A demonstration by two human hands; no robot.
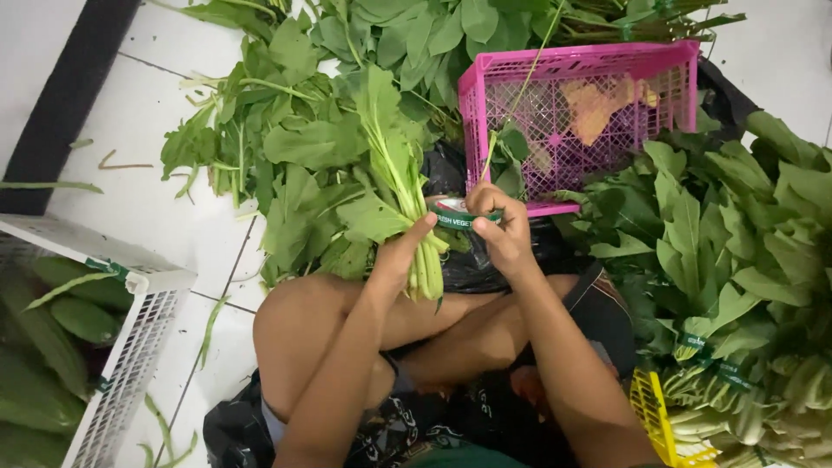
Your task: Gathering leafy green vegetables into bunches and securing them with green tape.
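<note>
Hands: left hand (400,251) grips leafy bunch (390,186); right hand (503,230) pinches green tape roll (458,215).

Hands (451,238) wrap green tape (458,217) around leafy bunch (394,195)

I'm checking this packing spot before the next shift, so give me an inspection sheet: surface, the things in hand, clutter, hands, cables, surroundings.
Surface: white tiled floor, stray stems and leaves on it.
Things in hand: bunch of leafy greens; roll of green tape drawn against its stalks.
Clutter: loose greens piled ahead; tied bunches at right; black plastic bag under the knees.
Hands: left hand grips the stalks; right hand holds the tape.
Cables: nothing seen.
Surroundings: pink crate ahead, white crate with cucumbers at left, yellow basket at right.
</note>
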